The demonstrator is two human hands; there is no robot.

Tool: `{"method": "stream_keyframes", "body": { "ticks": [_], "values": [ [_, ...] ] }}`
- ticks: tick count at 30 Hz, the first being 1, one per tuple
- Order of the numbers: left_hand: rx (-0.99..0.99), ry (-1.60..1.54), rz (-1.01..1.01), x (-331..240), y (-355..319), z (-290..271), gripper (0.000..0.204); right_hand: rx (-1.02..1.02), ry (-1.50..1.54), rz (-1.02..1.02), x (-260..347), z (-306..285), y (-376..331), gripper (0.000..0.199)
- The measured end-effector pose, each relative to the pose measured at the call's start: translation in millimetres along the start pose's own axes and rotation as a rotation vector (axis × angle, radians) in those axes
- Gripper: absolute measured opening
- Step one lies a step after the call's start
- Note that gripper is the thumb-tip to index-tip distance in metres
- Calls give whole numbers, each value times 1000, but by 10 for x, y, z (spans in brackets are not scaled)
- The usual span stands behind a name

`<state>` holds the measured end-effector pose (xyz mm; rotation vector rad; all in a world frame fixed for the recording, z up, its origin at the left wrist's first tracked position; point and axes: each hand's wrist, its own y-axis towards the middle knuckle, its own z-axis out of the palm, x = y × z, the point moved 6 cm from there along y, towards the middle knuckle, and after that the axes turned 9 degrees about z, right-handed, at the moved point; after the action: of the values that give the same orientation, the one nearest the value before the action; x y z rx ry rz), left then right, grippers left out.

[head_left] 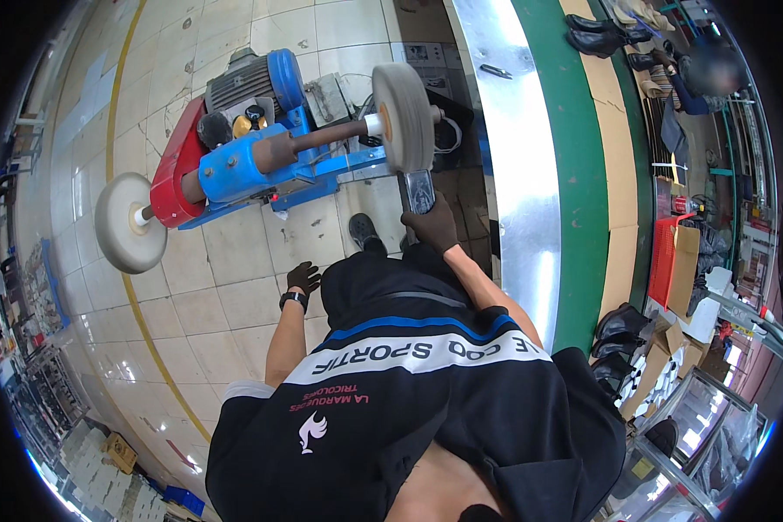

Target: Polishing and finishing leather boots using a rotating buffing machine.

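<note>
A polishing machine with a blue body point(235, 170) and a red belt guard point(174, 157) stands on the floor ahead of me. My right hand point(435, 224), in a dark glove, is closed on a dark rectangular block point(419, 188) with a shiny face. Its far end meets the lower rim of the right buffing wheel point(409, 117), whose streaked edge looks blurred. I cannot make out the block's kind. My left hand point(304, 277), also gloved, hangs beside my lap with fingers apart, holding nothing. A second pale wheel point(132, 223) is at the machine's left end.
To my right runs a metal-topped bench point(531, 200) with a small dark tool point(496, 71) on it. Beyond it is a green strip point(583, 217), with black shoes point(596, 36) and a red crate point(663, 261). Another person point(696, 78) is at the far right.
</note>
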<state>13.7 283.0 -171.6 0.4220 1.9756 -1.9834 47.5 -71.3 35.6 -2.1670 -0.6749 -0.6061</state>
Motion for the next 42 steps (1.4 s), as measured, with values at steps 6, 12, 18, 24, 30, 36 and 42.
{"method": "stream_keyframes", "body": {
  "ticks": [6,12,18,24,30,36,42],
  "values": [
    [158,-296,64,-347,232,695,37,-10,46,-97,-173,-146,102,62],
    [655,-802,-387,-1163,-507,2816,44,-412,97,107,-865,-1272,562,50],
    [608,1124,1150,-1689,-235,3112,39,-458,-103,238,-1557,-1770,668,57],
    [813,362,818,-1416,215,3234,41,-377,-81,336,-1736,-1564,477,53],
    [492,1291,1168,-1648,-62,3021,47,-461,-72,344,-1684,-1537,469,51],
    [587,1139,1169,-1806,-368,3064,50,-407,-65,358,-1629,-1556,500,57],
    [499,1391,1211,-1721,-145,3027,46,-426,-93,364,-1495,-1568,454,52]
  ]
}}
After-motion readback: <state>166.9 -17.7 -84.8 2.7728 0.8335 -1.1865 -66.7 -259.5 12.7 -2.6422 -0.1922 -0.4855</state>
